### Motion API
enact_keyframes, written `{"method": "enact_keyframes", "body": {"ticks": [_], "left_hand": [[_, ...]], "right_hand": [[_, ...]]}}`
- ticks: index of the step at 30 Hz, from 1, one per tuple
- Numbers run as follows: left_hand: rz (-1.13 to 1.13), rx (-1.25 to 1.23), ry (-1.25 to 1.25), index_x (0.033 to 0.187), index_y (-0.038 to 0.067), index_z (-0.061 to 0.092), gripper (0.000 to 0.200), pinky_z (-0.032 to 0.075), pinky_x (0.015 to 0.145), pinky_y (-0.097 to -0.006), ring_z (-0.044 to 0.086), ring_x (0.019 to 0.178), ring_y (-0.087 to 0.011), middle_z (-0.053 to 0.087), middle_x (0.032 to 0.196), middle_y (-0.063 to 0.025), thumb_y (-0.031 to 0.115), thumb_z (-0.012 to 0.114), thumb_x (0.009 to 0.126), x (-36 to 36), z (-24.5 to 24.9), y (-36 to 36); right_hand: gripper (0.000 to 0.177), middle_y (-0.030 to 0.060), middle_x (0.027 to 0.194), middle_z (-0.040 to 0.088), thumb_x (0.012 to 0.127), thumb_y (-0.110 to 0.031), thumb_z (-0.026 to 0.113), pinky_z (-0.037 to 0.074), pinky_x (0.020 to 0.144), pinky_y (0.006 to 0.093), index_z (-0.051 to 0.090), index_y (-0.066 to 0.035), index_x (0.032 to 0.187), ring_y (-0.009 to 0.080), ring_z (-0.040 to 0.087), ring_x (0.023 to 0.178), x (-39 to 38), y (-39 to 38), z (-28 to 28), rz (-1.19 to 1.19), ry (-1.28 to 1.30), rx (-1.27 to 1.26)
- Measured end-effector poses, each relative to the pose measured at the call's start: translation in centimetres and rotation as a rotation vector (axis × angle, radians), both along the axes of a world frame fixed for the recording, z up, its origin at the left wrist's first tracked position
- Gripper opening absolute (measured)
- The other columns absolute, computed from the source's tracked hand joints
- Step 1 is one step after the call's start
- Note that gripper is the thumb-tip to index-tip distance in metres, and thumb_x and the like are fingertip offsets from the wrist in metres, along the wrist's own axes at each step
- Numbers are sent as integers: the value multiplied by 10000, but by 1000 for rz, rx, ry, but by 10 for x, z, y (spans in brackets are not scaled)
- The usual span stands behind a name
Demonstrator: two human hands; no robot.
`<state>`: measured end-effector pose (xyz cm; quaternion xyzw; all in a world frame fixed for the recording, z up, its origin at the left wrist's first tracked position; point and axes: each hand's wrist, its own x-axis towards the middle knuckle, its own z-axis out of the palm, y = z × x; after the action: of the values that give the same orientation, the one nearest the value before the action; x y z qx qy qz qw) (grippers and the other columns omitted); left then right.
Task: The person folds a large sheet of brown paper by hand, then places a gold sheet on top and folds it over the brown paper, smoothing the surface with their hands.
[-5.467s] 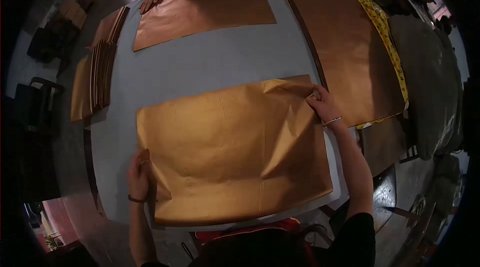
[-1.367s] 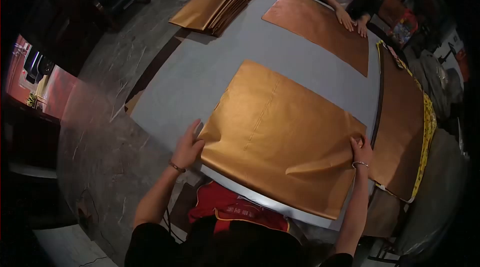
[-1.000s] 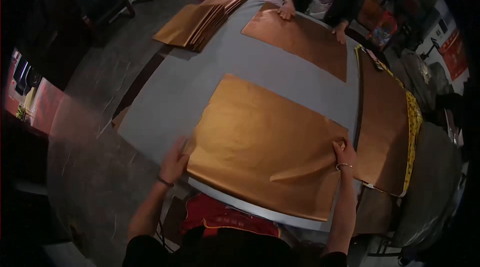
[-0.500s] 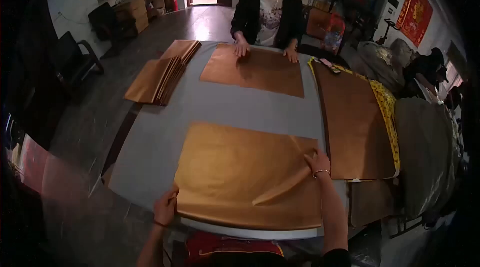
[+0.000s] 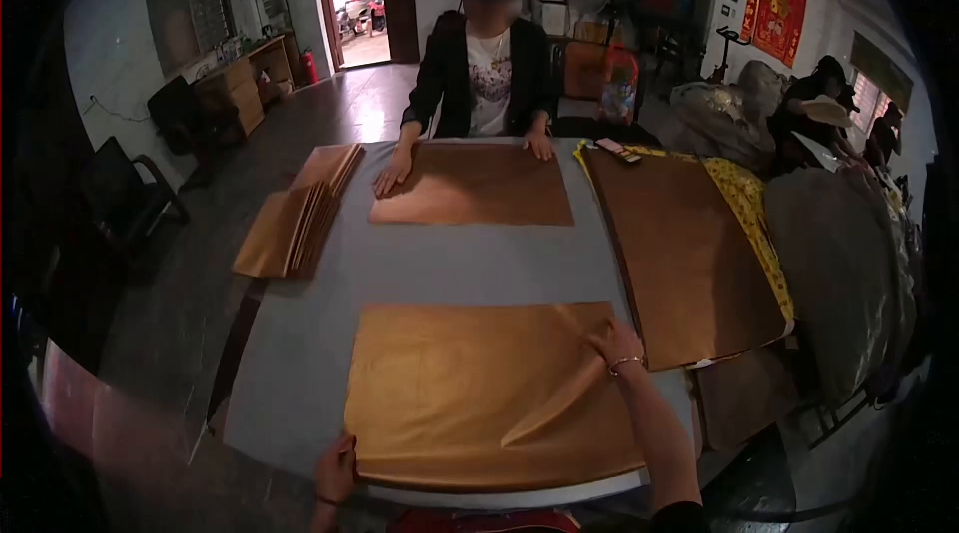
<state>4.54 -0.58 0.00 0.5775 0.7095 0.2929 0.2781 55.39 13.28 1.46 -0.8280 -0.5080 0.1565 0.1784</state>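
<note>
A large golden-brown sheet [image 5: 470,393] lies on the grey-covered table [image 5: 460,268] in front of me, with a diagonal crease toward its right side. At its near left corner, my left hand [image 5: 337,470] pinches the edge with closed fingers. My right hand [image 5: 615,341] is at the far right corner, its fingers gathered on the sheet. Across the table, another brown sheet [image 5: 479,183] lies flat under a co-worker's hand [image 5: 394,173]; the co-worker's other hand [image 5: 538,143] rests near its far right corner.
Folded brown pieces [image 5: 285,228] are stacked at the table's left edge. On the right lies a pile of brown sheets [image 5: 689,253] with yellow wrapping [image 5: 744,198] and a phone [image 5: 617,150]. A co-worker [image 5: 484,63] stands opposite. Large grey sacks [image 5: 834,263] stand farther right.
The camera view has tilted upward, so the table appears lower. The co-worker's hand on the left has moved to the far sheet's left edge. My hands remain at the same corners of the near sheet.
</note>
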Motion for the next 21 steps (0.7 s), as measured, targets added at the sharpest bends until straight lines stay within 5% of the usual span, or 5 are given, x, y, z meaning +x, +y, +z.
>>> {"method": "enact_keyframes", "body": {"ticks": [5,6,12,17,21], "left_hand": [[71,-128,-122,1101,13,624,233,480,621,-315,614,666,-192,653,798,-117,90,554,893,3,5,-3],[-22,83,-13,1105,11,622,233,471,607,-304,587,648,-160,629,753,-94,90,545,900,-17,-36,-6],[95,-84,-168,1110,5,621,245,464,616,-292,589,676,-149,642,791,-101,98,537,899,-3,-10,-5],[-23,252,7,1087,9,632,232,475,632,-303,621,718,-161,665,817,-106,108,537,900,-16,-44,-2],[28,43,-15,1101,11,628,243,489,725,-329,654,852,-222,680,924,-141,103,541,893,4,0,-4]], "right_hand": [[632,157,1161,598,731,-451,702,460,891,434,537,-78,1213,346,560,1065,3,1,-2,58,37,22],[639,161,1160,598,730,-454,701,458,893,433,535,-67,1211,346,559,1070,2,0,-1,58,38,14],[685,162,1175,596,723,-489,693,451,910,430,521,-68,1236,353,560,1075,6,-1,-11,60,24,59],[684,162,1190,588,725,-500,691,449,915,434,523,-84,1241,357,549,1091,6,2,-6,45,11,-12],[690,159,1188,589,724,-512,688,453,910,430,524,-83,1238,353,550,1090,5,3,-5,41,-8,-32]]}}
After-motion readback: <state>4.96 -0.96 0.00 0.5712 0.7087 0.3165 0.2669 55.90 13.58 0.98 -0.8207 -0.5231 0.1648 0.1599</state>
